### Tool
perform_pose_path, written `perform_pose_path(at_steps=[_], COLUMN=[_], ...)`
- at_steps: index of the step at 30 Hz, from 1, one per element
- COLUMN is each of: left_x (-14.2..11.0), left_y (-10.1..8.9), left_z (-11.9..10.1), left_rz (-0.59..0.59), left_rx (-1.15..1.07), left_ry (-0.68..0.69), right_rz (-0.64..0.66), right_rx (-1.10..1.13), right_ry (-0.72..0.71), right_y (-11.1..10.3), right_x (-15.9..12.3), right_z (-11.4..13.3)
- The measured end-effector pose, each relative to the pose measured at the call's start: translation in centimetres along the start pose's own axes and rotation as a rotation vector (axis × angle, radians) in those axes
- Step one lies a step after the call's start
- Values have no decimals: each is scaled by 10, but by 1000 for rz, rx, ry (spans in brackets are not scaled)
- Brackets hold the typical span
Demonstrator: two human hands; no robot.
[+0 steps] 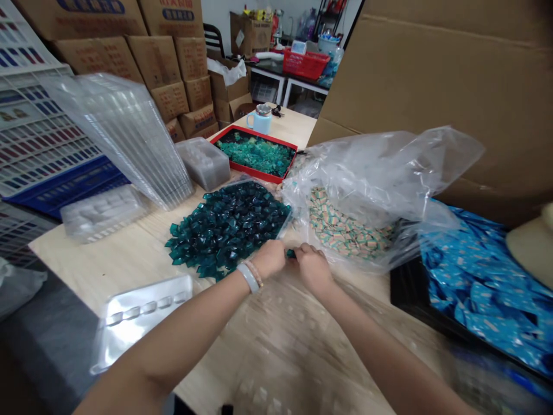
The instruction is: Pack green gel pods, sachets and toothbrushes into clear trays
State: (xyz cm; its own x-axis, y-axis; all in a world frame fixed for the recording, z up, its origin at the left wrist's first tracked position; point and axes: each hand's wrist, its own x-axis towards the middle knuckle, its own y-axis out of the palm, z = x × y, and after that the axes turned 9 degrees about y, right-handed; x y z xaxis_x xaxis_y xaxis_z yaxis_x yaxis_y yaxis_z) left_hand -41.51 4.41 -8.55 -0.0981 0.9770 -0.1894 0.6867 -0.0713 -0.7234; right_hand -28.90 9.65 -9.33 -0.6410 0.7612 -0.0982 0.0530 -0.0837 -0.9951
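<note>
My left hand [271, 259] is closed in a loose fist at the near right edge of a pile of dark green glossy chunks [233, 222]. Beside it, my right hand [313, 266] has its fingers bent in a pinch. A small dark green chunk [291, 253] shows between the two hands, at the right fingertips. What the left fingers grip is hidden. Just beyond the right hand, an open clear plastic bag [375, 167] holds many small flat pieces [341, 225] patterned in cream, orange and green.
Clear plastic trays [125, 138] lean in a stack at left; a single tray [147, 311] lies near the front. A red-rimmed tray [259, 175] of light green bits and a blue mug [260, 121] stand behind. Blue wrappers [488, 288] fill a black bin at right. Cardboard [453, 86] rises behind.
</note>
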Motion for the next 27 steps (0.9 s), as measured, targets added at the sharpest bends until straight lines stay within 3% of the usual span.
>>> perform_pose_path(at_steps=[4, 9, 14, 20, 24, 27], left_x=[0, -1, 0, 13, 20, 13], left_y=[4, 6, 5, -11, -21, -22], left_z=[-4, -6, -7, -7, -11, -9], left_rz=[-45, -60, -72, -26, 46, 12], left_rx=[27, 31, 19, -76, -111, -57], left_ry=[-24, -44, -59, -65, 17, 120], right_rz=[-45, -69, -60, -246, -266, -274], right_rx=[64, 31, 135, 246, 167, 251], right_ry=[-4, -135, -65, -86, -75, -44], right_y=[3, 10, 12, 1, -1, 0], right_x=[-3, 2, 6, -35, -59, -58], right_z=[1, 0, 2, -3, -10, -19])
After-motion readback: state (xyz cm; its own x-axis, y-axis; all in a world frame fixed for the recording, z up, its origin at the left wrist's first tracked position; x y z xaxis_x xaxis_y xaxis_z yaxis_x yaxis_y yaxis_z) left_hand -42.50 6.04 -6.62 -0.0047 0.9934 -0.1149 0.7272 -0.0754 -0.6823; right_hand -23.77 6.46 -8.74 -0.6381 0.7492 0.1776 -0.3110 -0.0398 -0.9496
